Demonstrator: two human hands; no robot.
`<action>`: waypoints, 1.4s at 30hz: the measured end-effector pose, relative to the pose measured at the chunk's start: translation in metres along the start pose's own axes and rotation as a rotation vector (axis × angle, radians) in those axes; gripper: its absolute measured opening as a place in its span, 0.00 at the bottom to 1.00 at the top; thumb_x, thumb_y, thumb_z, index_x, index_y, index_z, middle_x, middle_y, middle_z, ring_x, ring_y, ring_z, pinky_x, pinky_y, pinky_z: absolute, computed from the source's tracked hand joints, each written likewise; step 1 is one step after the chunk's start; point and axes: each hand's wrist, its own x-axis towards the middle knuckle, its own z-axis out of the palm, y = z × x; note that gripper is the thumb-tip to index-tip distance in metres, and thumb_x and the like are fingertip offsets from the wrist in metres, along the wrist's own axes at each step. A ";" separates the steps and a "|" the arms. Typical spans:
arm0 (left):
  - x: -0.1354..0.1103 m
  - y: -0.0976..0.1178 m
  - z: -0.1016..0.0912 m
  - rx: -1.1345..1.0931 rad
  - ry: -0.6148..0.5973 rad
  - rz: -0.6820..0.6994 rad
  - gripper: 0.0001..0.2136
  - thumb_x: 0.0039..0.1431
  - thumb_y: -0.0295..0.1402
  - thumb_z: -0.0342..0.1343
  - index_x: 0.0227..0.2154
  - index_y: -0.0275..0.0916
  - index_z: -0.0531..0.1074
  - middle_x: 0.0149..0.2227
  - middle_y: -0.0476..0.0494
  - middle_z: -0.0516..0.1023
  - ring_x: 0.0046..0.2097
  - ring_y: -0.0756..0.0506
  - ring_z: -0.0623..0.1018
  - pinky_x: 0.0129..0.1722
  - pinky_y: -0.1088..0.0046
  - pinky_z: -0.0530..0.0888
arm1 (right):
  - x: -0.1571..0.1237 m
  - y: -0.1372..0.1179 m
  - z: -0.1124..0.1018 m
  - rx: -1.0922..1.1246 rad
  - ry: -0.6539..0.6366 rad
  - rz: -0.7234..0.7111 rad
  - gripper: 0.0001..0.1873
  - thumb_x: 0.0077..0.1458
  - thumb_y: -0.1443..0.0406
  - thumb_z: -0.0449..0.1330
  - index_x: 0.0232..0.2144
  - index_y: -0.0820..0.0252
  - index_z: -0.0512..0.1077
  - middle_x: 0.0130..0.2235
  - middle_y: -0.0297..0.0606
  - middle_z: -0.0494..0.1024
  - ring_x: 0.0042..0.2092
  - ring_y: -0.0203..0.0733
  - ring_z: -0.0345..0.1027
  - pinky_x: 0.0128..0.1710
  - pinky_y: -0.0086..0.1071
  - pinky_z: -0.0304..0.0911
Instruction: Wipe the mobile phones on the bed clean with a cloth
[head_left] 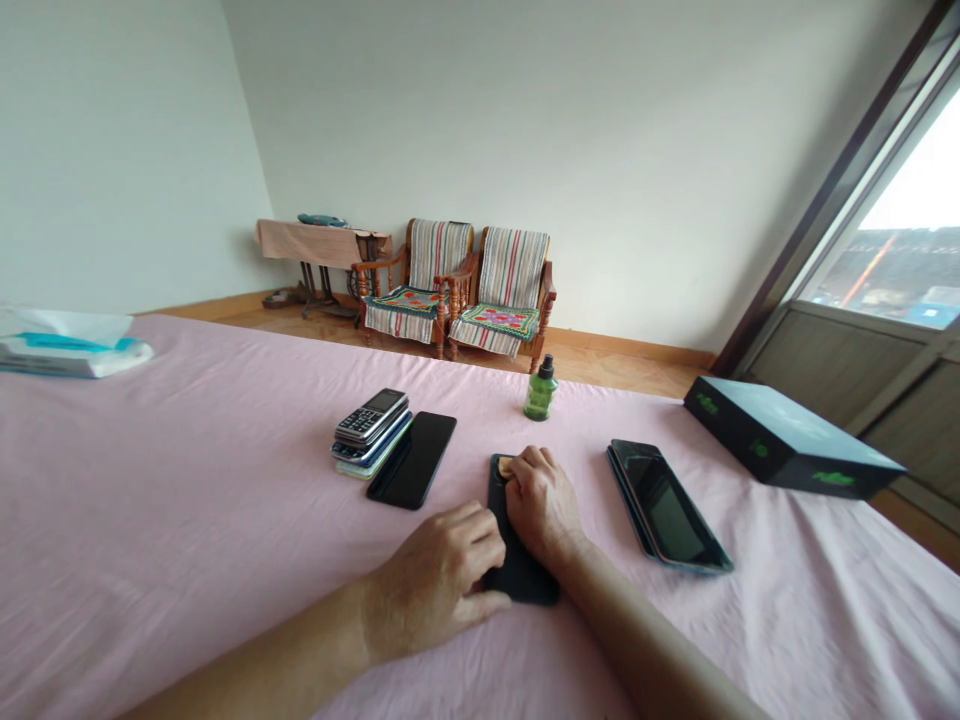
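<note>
A dark phone (525,582) lies flat on the pink cloth in front of me. My left hand (442,570) grips its left edge, fingers bent over the side and thumb low near the bottom corner. My right hand (541,500) is closed and pressed on the phone's upper part. From under those fingers pokes a small tan cloth (505,467), mostly hidden. Left of the phone lies a black phone (412,460), face up, beside a stack of phones with a keypad phone (373,415) on top. To the right, a tablet (671,510) rests on another flat dark device.
A green spray bottle (540,390) stands beyond my hands. On the right sits a black box (787,440); a tissue pack (71,345) lies far left. Past the far edge of the pink cloth (225,450) are two wooden chairs (499,290) and a covered side table (315,243).
</note>
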 end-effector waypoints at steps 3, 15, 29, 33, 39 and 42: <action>0.000 -0.001 0.002 -0.010 0.012 0.001 0.11 0.50 0.31 0.67 0.32 0.37 0.69 0.36 0.48 0.71 0.40 0.44 0.70 0.37 0.70 0.66 | 0.000 0.003 -0.001 0.033 -0.015 -0.029 0.13 0.53 0.76 0.51 0.33 0.60 0.73 0.37 0.39 0.73 0.41 0.42 0.61 0.42 0.31 0.57; 0.001 0.000 0.004 -0.028 0.019 -0.009 0.12 0.49 0.30 0.68 0.29 0.38 0.67 0.35 0.48 0.71 0.39 0.44 0.69 0.37 0.70 0.67 | 0.000 0.003 -0.005 0.088 -0.063 -0.110 0.20 0.56 0.76 0.51 0.43 0.51 0.73 0.41 0.35 0.73 0.42 0.41 0.61 0.42 0.31 0.55; 0.001 0.001 0.002 -0.021 0.010 -0.007 0.13 0.50 0.31 0.68 0.29 0.38 0.67 0.35 0.49 0.70 0.39 0.45 0.69 0.36 0.70 0.66 | 0.001 -0.011 -0.002 -0.069 -0.038 0.031 0.12 0.55 0.75 0.50 0.34 0.61 0.72 0.38 0.44 0.72 0.41 0.46 0.60 0.40 0.36 0.54; 0.001 0.000 0.003 -0.014 0.021 -0.002 0.11 0.51 0.31 0.67 0.30 0.38 0.67 0.34 0.49 0.70 0.38 0.45 0.69 0.36 0.70 0.65 | 0.001 -0.008 -0.004 -0.056 -0.045 0.015 0.12 0.55 0.75 0.51 0.35 0.59 0.72 0.38 0.41 0.72 0.41 0.45 0.61 0.40 0.34 0.54; 0.001 -0.001 0.004 -0.018 0.028 -0.004 0.12 0.50 0.31 0.68 0.30 0.38 0.68 0.35 0.49 0.71 0.39 0.45 0.69 0.37 0.70 0.66 | 0.001 -0.008 -0.005 -0.011 -0.057 -0.049 0.14 0.57 0.74 0.51 0.39 0.54 0.72 0.40 0.37 0.72 0.42 0.43 0.61 0.41 0.33 0.54; 0.002 0.000 0.004 -0.016 0.016 -0.008 0.12 0.49 0.31 0.68 0.31 0.38 0.68 0.35 0.48 0.71 0.39 0.44 0.69 0.37 0.70 0.66 | 0.001 -0.007 -0.002 -0.013 -0.035 0.007 0.13 0.55 0.75 0.51 0.35 0.59 0.72 0.38 0.42 0.72 0.42 0.46 0.60 0.41 0.35 0.54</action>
